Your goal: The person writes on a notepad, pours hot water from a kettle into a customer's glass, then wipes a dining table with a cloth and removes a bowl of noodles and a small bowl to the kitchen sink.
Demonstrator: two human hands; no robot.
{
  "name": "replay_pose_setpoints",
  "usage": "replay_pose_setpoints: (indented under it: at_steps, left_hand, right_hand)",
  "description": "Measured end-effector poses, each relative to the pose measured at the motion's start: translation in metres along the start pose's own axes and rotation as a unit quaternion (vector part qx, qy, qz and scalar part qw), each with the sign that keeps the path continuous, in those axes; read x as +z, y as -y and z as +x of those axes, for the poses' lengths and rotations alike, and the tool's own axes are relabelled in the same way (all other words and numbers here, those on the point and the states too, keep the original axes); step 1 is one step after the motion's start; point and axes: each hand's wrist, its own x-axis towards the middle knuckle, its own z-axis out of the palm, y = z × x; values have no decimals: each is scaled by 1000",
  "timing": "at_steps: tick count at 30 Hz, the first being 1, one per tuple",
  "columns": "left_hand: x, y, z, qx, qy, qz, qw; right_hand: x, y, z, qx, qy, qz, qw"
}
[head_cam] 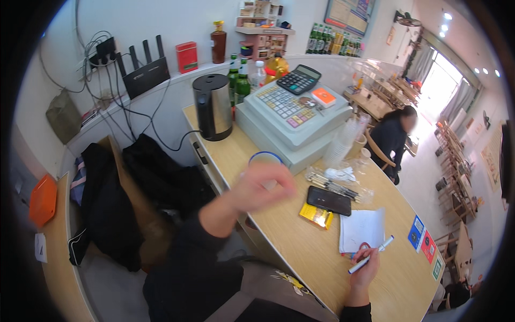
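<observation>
My left hand [263, 187], blurred and with curled fingers, is over the wooden counter's near edge, in front of a blue-rimmed cup [265, 157]; whether it holds anything is unclear. In my right hand [367, 263] is a white marker [364, 263] with blue ends, close to the lower edge of a stack of white paper [360, 229]. A black smartphone [329, 200] lies partly over a yellow packet [316, 216], left of the paper. Behind the phone are several pens [332, 183] in clear plastic.
A cash register [281, 129] carries a calculator [299, 79] and an orange-and-white box [323, 97]. Beside it stand an electric kettle [213, 108] and stacked plastic cups [340, 143]. Beyond the counter [289, 237], a person [388, 137] sits on a wooden chair.
</observation>
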Motion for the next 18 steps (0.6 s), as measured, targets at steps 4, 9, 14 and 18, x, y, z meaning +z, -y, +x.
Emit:
replay_pose_setpoints:
  at_steps: [4,9,14,18]
  left_hand:
    - [-110,20,-25,-71,-374,0,925]
    - [-165,89,-44,-148,-535,218,803]
    - [-168,149,-22,-184,-492,142,839]
    - [-162,171,-8,-172,-542,236,788]
  right_hand:
    - [6,2,-1,-24,-3,-35,999]
    - [15,4,-4,-16,-45,0,999]
    - [18,0,-5,-1,-50,-21,999]
    - [17,-1,-4,1,-60,-36,998]
